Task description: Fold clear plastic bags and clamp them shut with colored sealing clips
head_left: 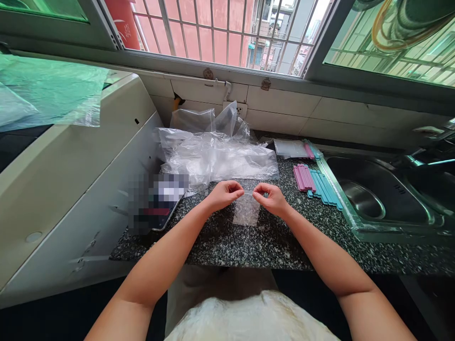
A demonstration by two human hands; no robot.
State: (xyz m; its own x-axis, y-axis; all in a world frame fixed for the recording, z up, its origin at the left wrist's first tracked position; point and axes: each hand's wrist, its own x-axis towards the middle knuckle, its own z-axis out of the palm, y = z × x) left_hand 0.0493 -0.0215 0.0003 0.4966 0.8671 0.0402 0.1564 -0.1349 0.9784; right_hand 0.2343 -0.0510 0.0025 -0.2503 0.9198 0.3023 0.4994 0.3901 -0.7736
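Observation:
Between my two hands hangs a small clear plastic bag (246, 211), its top edge level with my fingertips and its body over the speckled counter. My left hand (226, 195) pinches the top left corner with thumb and fingers. The top right corner is pinched the same way by my right hand (270, 198). The bag looks flat, with nothing visible inside. Behind my hands lies a heap of larger clear plastic bags (227, 158). To the right are pink plastic strips (304, 178) and blue plastic strips (324, 189), laid side by side.
A metal sink (377, 189) is set into the granite counter (249, 248) on the right. A flat clear packet (291, 148) lies by the wall. On the left stand a blurred-out device (158, 203) and a pale appliance (117, 151) with green film (67, 90) over it.

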